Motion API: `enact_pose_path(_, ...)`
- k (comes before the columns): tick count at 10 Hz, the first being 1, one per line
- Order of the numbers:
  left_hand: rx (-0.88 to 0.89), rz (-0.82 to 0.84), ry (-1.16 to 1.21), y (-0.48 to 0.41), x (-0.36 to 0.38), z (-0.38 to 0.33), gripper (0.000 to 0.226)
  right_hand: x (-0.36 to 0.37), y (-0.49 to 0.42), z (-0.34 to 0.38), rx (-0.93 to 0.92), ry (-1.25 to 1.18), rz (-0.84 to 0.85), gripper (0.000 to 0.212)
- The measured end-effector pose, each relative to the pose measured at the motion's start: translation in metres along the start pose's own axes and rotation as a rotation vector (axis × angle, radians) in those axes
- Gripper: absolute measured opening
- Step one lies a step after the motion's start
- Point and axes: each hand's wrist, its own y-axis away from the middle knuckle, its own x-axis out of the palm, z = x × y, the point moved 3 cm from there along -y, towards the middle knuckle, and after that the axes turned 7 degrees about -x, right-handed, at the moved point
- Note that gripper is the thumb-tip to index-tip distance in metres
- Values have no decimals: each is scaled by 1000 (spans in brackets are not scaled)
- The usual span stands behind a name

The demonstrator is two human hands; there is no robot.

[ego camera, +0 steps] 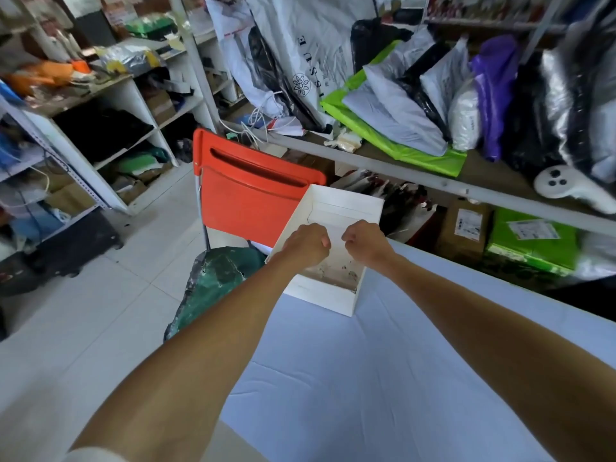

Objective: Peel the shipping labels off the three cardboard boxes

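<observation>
White shelves (110, 95) crammed with clutter are seen at the far left, and a red chair (250, 195) is set just beyond the desk's left corner, with a dark green bag (216, 278) laid on its seat. The left hand (308, 243) is curled, and the label (336, 225) on top of the white box (320, 295) is pinched by it. The box is placed at the far edge of the cloth-covered desk (333, 378), with grey residue bared on its near part. The same label is pinched by the curled right hand (363, 241). Further right, a brown box (463, 228) and a green parcel (533, 241) are stored under a shelf.
</observation>
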Motion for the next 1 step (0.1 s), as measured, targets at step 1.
enact_pose_path(1, 16, -34, 36, -4, 6, -11, 18, -4, 4, -2, -30, 73, -7, 36)
